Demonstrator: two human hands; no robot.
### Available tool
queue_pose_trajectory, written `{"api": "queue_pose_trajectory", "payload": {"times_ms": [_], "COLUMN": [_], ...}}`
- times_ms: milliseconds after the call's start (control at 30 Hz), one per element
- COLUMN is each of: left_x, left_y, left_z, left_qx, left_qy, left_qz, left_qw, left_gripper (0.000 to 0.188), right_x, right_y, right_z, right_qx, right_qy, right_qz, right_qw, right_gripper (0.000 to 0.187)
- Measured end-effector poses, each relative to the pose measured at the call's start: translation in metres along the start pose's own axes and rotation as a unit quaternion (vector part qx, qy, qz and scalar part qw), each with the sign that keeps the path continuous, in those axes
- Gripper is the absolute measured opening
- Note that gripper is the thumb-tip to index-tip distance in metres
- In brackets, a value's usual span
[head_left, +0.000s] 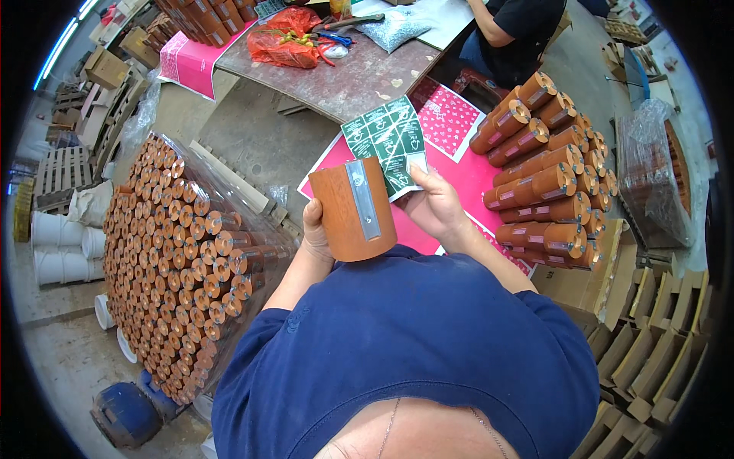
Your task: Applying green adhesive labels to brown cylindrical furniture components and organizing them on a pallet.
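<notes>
My left hand (313, 229) is closed around the side of a brown cylinder (342, 218), held tilted in front of my chest. A grey metal strip (364, 200) with screw heads runs down the cylinder's side. In my right hand (440, 203) is a sheet of green labels (382, 138) with white print, pinched at its lower right corner by the thumb. The sheet lies partly behind the cylinder's top edge. Under both hands spreads a pink printed sheet (475, 180).
Brown cylinders (539, 187) are stacked on their sides at right. A large plastic-wrapped pile of cylinders (176, 268) stands at left. Ahead, a worn table (329, 80) bears a red bag (283, 42) and pliers-like tools. Another person (527, 30) sits beyond. Cardboard dividers (657, 321) lie lower right.
</notes>
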State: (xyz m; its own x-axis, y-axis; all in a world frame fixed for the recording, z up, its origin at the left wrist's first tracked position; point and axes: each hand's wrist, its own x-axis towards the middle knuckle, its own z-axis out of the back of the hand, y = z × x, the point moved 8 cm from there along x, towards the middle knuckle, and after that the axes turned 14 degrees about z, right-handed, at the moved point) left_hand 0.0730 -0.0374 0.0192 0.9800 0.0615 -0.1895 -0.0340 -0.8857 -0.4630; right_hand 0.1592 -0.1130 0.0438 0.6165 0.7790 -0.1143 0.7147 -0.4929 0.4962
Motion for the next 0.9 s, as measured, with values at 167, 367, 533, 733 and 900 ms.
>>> {"api": "queue_pose_trajectory", "payload": {"times_ms": [167, 367, 533, 733, 900], "left_x": [-0.004, -0.005, -0.007, -0.005, -0.004], "left_y": [-0.003, -0.006, -0.007, -0.005, -0.013], "left_z": [0.001, -0.001, -0.002, -0.002, -0.009], "left_qx": [0.015, 0.030, 0.014, 0.017, 0.049], "left_qy": [-0.008, -0.011, -0.010, -0.029, -0.028], "left_qz": [0.002, -0.011, -0.024, -0.029, -0.040], "left_qw": [1.000, 0.999, 1.000, 0.999, 0.998], "left_gripper": [0.088, 0.087, 0.091, 0.093, 0.092], "right_x": [0.007, 0.007, 0.002, 0.002, -0.023], "right_y": [0.021, 0.016, 0.000, -0.010, 0.065], "right_z": [-0.005, 0.001, -0.004, 0.019, -0.023], "right_qx": [-0.094, -0.121, -0.020, -0.036, -0.596], "right_qy": [0.049, 0.053, 0.062, -0.026, 0.007], "right_qz": [0.046, -0.003, -0.039, -0.036, 0.419], "right_qw": [0.993, 0.991, 0.997, 0.998, 0.685], "right_gripper": [0.028, 0.031, 0.027, 0.023, 0.027]}}
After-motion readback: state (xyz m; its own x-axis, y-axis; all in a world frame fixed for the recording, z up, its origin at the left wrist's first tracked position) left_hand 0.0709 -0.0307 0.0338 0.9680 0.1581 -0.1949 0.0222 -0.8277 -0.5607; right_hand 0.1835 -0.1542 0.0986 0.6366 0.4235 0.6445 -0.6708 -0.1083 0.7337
